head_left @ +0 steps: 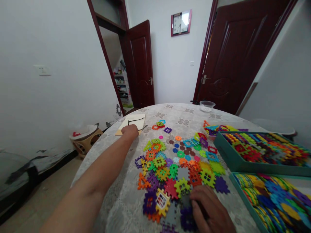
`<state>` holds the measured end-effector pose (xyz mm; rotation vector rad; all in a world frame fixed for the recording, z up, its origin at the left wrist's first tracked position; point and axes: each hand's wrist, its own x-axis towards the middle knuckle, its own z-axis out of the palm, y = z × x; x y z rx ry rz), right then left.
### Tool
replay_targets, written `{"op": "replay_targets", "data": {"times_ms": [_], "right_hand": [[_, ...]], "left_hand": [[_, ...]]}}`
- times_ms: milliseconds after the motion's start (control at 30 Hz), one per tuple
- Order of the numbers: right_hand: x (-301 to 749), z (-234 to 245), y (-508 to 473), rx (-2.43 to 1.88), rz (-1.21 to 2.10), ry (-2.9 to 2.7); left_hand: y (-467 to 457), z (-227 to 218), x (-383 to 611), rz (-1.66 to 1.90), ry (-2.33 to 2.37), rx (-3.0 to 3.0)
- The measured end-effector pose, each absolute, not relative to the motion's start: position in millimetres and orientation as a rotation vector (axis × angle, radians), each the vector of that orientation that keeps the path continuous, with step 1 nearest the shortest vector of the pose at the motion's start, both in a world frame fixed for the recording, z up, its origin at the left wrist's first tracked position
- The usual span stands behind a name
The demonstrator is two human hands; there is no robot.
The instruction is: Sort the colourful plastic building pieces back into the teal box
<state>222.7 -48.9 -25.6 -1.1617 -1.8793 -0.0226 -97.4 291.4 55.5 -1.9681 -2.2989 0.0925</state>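
A round bench [170,111] is covered by a grey-white patterned cloth. Along its right side two teal boxes are set one behind the other: the farther box [245,164] is packed with interlocking plastic pieces in rows, and the nearer box [246,202] is filled with rounder, multicoloured pieces.

Near the far left edge of the bench a notebook [133,117] is laid, and the left hand [130,131] is stretched out to its near side. Its fingers are curled down and mostly hidden behind the knuckles, so it cannot be told whether anything is gripped.

The right hand [211,207] is held low toward the near side of the bench, palm down, fingers loosely bent, the thumb set apart from them. A dark grey tile [186,201] is met by the fingertips, and a dark purple tile [187,218] lies just beside the thumb; whether a piece is grasped underneath cannot be told.

By the far edge a clear plastic bowl [207,106] is placed. Black-framed spectacles [136,120] are rested on the notebook, right by the left hand. Across the middle, toothed window tiles [159,161] are heaped, with small brown discs [188,151] scattered beyond them.
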Motion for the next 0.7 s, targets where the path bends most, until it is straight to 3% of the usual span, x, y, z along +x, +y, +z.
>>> {"op": "replay_targets", "data": {"times_ms": [300, 700], "right_hand": [[221.8, -22.1, -50.1, -1.169, 0.062, -1.870], [217.8, -18.2, -45.8, -1.198, 0.101, -1.817]], "left_hand": [[327.0, 36.3, 6.1, -0.074, -1.844, -2.504], [358.0, 11.2, 39.4, -0.049, -1.921, -2.590]]}}
